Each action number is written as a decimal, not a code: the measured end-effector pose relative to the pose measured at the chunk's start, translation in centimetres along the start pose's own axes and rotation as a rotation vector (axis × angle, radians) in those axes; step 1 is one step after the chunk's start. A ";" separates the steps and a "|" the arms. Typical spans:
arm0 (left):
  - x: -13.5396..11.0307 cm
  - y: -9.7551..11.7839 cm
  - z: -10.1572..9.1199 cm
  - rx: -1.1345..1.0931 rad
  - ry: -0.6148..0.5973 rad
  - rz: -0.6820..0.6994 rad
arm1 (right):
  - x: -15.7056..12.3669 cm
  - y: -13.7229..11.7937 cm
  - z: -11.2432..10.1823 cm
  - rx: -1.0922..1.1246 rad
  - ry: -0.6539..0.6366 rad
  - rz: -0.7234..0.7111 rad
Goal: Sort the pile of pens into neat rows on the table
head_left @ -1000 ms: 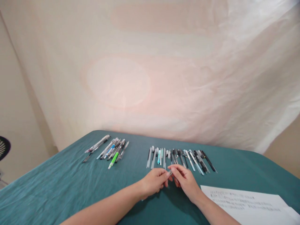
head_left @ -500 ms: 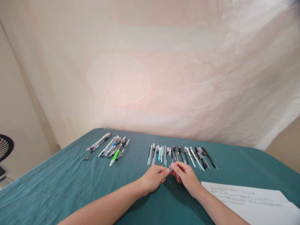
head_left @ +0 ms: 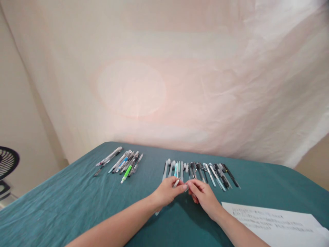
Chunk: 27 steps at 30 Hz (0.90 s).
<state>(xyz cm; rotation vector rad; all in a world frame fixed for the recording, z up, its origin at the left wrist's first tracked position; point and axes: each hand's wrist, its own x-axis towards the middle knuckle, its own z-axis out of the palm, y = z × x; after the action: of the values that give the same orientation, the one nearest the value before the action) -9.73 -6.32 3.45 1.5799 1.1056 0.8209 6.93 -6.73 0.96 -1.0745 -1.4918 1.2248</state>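
Printed sheet [head_left: 272,223] lies near right on the teal tablecloth [head_left: 77,206]. Left hand [head_left: 168,192] is closed round a clear pen [head_left: 176,183] (tail pokes out under the palm), and right hand [head_left: 203,196] pinches its tip end, fingertips meeting. Beyond: long pen row [head_left: 203,171], with a smaller pen bunch [head_left: 123,164] far left.

Worktop [head_left: 77,206]: plain teal cloth. Backdrop sheet [head_left: 180,85]: cream-white with faint pink patches. Left pen group [head_left: 117,163]: clear, grey and black, with one blue and one bright green pen [head_left: 126,173]. Right pen row [head_left: 205,171]: white, grey and black, plus a turquoise pen [head_left: 175,170]. Held pen [head_left: 177,183]: pale, silvery. Paper [head_left: 269,223]: white, dark printed lines. Fan [head_left: 6,161]: black with pale radial stripes.
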 end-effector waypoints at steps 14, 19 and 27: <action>6.8 -1.4 -6.7 0.598 0.311 -0.080 | 0.1 0.0 0.3 0.091 0.037 0.016; 10.0 -3.7 -8.2 0.703 0.404 -0.157 | 0.2 0.3 0.3 0.103 0.042 0.025; 11.5 -4.6 -8.3 0.730 0.408 -0.201 | 0.3 0.4 0.2 0.107 0.033 0.033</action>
<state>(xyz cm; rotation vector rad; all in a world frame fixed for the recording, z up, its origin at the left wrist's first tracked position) -14.31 7.62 1.15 1.8761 1.9888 0.6469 6.70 -6.47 0.58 -1.0465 -1.3728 1.2884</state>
